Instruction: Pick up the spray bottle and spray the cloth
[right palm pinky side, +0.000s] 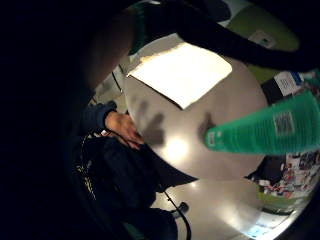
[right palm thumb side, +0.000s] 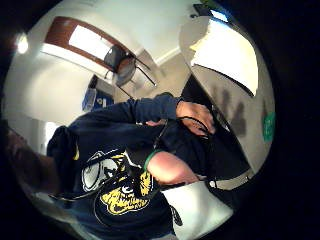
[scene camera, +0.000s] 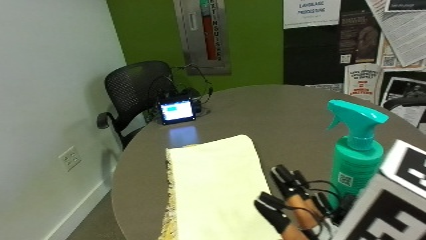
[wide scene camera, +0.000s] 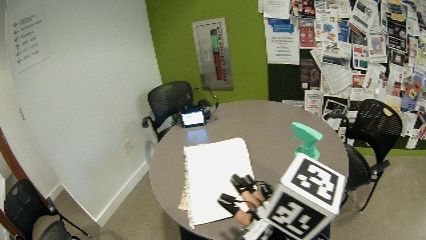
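The gloved right hand (scene camera: 289, 207) hovers over the near edge of the round surface (scene camera: 279, 115), fingers spread and fairly straight, holding nothing. The teal spray bottle (scene camera: 356, 152) stands upright just beside it, untouched. The pale yellow cloth (scene camera: 213, 185) lies flat on the hand's other side.

The person's right hand in the black glove (scene camera: 293, 207) is held above the table edge, and its fingers (scene camera: 285, 176) are spread and quite straight. They do not curl around anything. The bare left hand (right palm pinky side: 123, 129) rests at the rim of the table, with its fingers relaxed, and the dark blue sleeve reaches to its wrist. The right forearm is bare.
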